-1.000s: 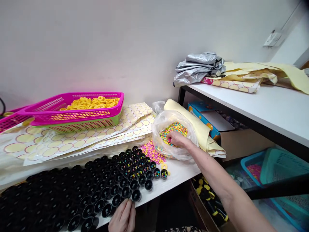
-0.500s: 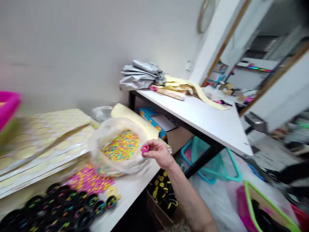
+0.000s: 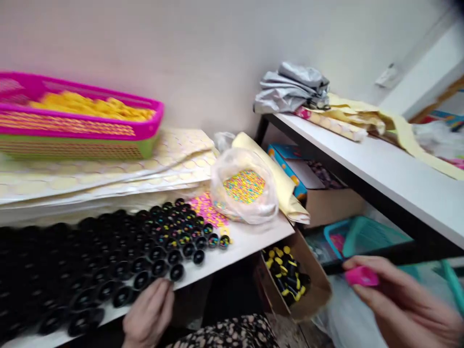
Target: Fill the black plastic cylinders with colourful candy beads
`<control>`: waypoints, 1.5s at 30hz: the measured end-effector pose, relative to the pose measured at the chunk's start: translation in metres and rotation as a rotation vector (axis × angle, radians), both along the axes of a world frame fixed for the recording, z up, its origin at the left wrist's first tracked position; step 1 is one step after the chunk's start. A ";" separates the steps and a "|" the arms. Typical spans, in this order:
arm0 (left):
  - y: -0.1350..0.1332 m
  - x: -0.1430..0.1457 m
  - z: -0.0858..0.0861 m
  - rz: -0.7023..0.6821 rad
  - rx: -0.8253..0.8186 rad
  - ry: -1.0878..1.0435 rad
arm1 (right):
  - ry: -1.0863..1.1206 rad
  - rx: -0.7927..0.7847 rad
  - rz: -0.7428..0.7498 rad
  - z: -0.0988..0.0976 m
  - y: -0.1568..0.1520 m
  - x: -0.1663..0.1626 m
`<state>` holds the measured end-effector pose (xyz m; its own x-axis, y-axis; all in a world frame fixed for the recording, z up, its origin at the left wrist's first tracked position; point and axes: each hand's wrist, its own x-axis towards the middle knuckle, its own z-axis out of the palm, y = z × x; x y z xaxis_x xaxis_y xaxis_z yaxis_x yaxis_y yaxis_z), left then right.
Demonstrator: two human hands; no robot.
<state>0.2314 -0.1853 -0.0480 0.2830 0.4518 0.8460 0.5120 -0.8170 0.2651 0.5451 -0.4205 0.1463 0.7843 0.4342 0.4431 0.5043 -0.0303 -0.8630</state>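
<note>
My right hand [image 3: 402, 304] is low at the right, off the table, fingers pinched on a small pink piece [image 3: 360, 277]. My left hand [image 3: 149, 313] rests at the front edge of the white table [image 3: 250, 241], fingers curled beside the nearest black caps [image 3: 108, 256], holding nothing that I can see. Many black caps stand in rows on the table; those at the right end have coloured bits inside. A clear plastic bag [image 3: 246, 191] of multicoloured beads sits open behind them, with a pink bead pile [image 3: 206, 209] beside it.
A pink basket [image 3: 79, 116] of yellow rings sits on sticker sheets [image 3: 108, 169] at the back left. A higher white shelf [image 3: 380, 164] on the right carries silver and yellow wrapping. Below are a cardboard box [image 3: 293, 285] of black-and-yellow parts and a teal basket [image 3: 355, 237].
My right hand left the bead bag with a pink piece and dropped down to the right, below table height. The view swung right, then back left.
</note>
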 end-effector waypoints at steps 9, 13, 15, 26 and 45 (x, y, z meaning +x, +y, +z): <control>-0.005 0.002 0.008 -0.048 0.055 0.082 | -0.070 -0.239 0.767 -0.068 0.174 -0.072; -0.005 0.000 0.002 -0.057 0.032 0.085 | -0.414 -0.423 0.826 -0.079 0.203 -0.083; -0.005 -0.001 0.001 -0.061 0.021 0.087 | -0.559 -0.545 0.824 -0.078 0.209 -0.086; -0.006 -0.006 -0.006 -0.087 -0.001 0.097 | -1.103 -0.950 0.770 -0.068 0.222 -0.100; 0.000 -0.002 -0.001 -0.034 0.100 0.092 | -0.437 -0.637 0.383 -0.041 0.228 0.019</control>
